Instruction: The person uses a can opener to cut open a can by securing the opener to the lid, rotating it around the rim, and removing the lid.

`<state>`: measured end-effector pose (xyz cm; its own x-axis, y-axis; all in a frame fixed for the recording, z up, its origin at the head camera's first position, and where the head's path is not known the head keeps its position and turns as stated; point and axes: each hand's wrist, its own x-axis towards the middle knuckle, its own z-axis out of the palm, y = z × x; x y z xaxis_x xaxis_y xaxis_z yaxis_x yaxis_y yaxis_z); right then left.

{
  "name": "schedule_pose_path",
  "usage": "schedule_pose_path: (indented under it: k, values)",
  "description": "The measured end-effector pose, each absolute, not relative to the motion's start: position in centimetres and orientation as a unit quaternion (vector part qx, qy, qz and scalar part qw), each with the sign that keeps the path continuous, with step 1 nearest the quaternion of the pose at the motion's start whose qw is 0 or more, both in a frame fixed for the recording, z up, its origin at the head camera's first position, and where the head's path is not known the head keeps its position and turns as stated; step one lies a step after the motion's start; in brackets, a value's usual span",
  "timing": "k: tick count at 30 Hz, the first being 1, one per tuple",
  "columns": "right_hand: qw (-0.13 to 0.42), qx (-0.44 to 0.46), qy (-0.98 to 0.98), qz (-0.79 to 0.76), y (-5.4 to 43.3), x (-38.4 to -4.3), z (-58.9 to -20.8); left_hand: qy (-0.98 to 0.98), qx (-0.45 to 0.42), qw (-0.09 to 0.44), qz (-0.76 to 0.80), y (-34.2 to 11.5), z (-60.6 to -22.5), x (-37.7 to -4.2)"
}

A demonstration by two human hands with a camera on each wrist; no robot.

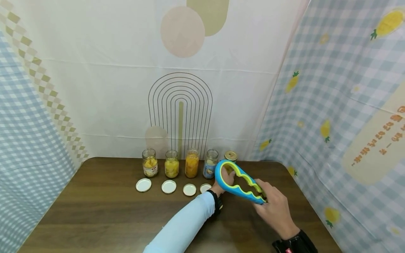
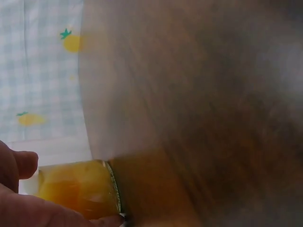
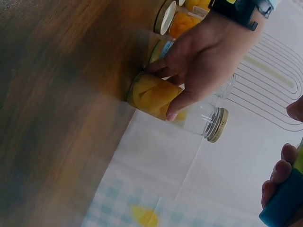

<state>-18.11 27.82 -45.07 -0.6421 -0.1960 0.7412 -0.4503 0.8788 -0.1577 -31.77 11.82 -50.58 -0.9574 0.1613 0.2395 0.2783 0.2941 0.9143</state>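
Observation:
At the right end of a row, a glass jar of yellow fruit (image 3: pixel 151 97) stands upright with its gold lid (image 3: pixel 218 125) on. My left hand (image 3: pixel 201 64) grips this jar's body, thumb on one side and fingers on the other. The left wrist view shows the jar (image 2: pixel 78 184) close up beside the thumb. A blue and green jar opener (image 1: pixel 239 192) is held in my right hand (image 1: pixel 276 208) by its handle end. Its wide loop is apart from the gold lid, in front of the jar and left hand in the head view.
Several lidless jars of fruit (image 1: pixel 191 164) line the back of the wooden table (image 1: pixel 104 207) to the left. White lids (image 1: pixel 168 187) lie in front of them. A printed cloth (image 1: pixel 110 98) hangs behind, and a checked cloth (image 1: pixel 316 105) on the right.

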Motion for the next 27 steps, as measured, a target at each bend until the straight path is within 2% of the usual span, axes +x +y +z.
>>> schedule_pose_path:
  k: [3, 7, 19, 23, 27]
  values:
    - [0.381, 0.182, -0.891, 0.167, 27.8, -18.1, -45.1, -0.813, -0.102, 0.025, -0.572, 11.5, -49.2, -31.0]
    - [0.381, 0.182, -0.890, 0.169, 28.0, -18.0, -44.9, -0.818, -0.075, 0.024, -0.570, 11.6, -48.9, -30.9]
    - [0.374, 0.170, -0.897, 0.165, 27.7, -17.7, -44.8, -0.845, -0.081, 0.010, -0.529, 11.5, -49.4, -31.4]
    - [0.375, 0.171, -0.896, 0.167, 27.7, -17.6, -44.6, -0.828, -0.113, 0.026, -0.548, 11.2, -49.8, -31.4]
    - [0.378, 0.174, -0.894, 0.169, 27.8, -17.7, -44.4, -0.763, -0.213, 0.050, -0.609, 10.6, -50.0, -30.8]
